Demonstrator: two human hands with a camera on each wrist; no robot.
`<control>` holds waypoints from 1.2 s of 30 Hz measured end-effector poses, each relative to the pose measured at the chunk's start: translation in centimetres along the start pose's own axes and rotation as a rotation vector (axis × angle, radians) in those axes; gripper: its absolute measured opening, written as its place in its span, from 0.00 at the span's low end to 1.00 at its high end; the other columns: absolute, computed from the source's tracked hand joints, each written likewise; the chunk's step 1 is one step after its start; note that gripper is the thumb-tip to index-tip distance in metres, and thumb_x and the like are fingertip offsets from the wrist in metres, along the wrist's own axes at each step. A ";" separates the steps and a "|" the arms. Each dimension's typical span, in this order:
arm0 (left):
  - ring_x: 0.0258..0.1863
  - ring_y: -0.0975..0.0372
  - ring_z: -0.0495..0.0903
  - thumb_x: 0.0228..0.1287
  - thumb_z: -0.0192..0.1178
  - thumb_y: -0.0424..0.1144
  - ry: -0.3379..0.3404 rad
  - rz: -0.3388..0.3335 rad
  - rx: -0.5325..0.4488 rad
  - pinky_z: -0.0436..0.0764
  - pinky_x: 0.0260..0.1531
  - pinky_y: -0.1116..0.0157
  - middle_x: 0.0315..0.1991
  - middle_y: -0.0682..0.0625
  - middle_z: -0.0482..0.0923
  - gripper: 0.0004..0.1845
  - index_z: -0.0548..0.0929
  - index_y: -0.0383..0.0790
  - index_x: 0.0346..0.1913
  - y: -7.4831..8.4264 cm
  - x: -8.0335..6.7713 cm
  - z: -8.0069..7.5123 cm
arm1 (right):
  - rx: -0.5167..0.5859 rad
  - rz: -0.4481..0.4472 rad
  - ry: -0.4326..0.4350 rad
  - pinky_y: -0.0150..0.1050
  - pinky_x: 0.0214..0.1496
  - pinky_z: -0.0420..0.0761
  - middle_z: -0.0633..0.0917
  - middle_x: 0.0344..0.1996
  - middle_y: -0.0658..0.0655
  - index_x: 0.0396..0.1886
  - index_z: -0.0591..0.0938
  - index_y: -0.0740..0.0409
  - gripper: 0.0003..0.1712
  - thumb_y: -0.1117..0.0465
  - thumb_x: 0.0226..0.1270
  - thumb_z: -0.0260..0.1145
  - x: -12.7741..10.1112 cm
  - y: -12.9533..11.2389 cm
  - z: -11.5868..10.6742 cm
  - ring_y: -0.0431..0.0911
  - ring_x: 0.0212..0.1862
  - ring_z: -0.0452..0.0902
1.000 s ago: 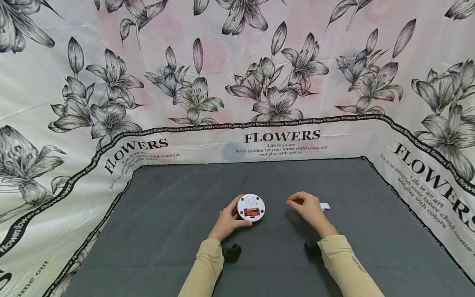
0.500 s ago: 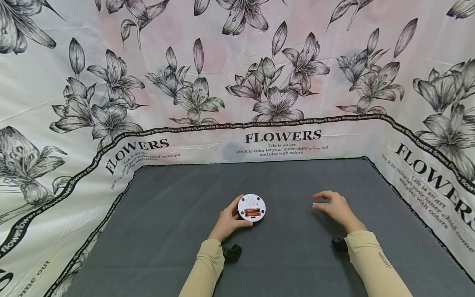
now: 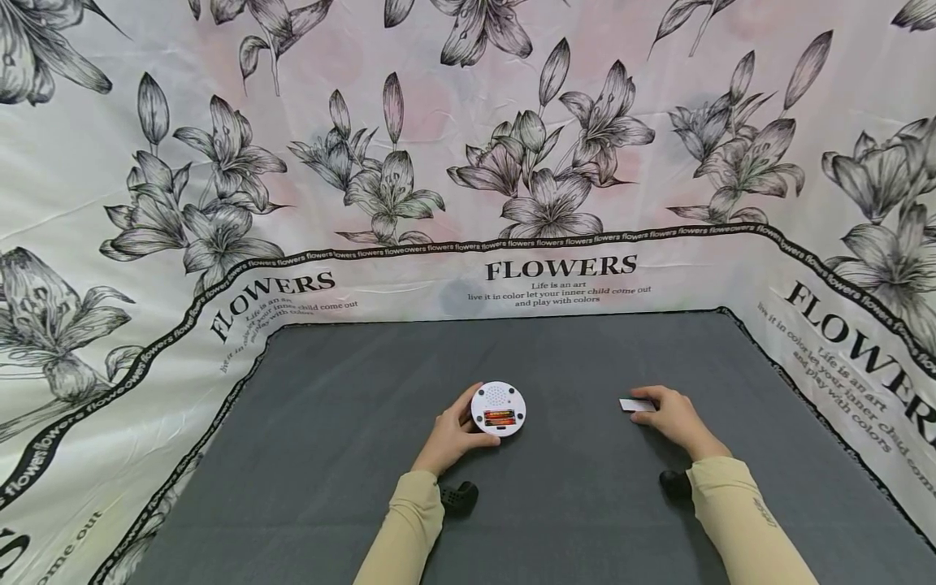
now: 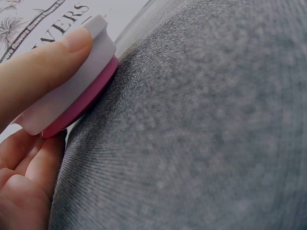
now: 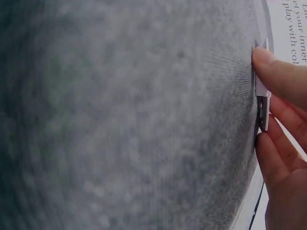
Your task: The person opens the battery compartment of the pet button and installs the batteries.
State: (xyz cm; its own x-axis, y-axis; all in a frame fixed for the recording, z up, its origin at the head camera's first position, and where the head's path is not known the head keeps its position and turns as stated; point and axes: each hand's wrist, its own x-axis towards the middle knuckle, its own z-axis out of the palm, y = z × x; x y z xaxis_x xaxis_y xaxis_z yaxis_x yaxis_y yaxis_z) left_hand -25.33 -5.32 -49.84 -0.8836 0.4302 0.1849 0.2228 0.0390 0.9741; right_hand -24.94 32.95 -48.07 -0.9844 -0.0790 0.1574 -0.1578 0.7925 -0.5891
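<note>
A round white device with a pink underside lies face down on the grey cloth, its battery bay open with red batteries showing. My left hand grips its rim, thumb on the near edge. To the right, my right hand pinches a small flat white cover that lies on the cloth. In the right wrist view, fingertips press the cover's edge.
The grey cloth covers the table, bounded by a white flower-print backdrop at the back and both sides. Black wrist-camera mounts sit under each sleeve.
My right hand moved right from beside the device to the small white cover and lowered onto it. The left hand and the device stayed put.
</note>
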 end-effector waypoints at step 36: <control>0.61 0.59 0.66 0.44 0.73 0.30 0.031 -0.017 0.010 0.73 0.50 0.66 0.66 0.47 0.61 0.52 0.55 0.45 0.72 -2.1 0.7 -0.1 | 0.111 -0.251 0.027 0.47 0.41 0.73 0.76 0.36 0.57 0.41 0.82 0.65 0.18 0.68 0.47 0.74 2.3 -9.7 4.5 0.51 0.39 0.72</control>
State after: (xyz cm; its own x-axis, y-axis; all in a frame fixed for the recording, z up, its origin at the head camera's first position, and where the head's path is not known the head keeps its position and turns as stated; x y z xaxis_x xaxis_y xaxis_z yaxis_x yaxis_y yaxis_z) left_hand -26.43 -5.20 -51.76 -0.8994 0.4016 0.1725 0.2118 0.0554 0.9757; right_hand -25.98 22.38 -45.59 -0.9109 -0.2473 0.3302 -0.4060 0.6790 -0.6116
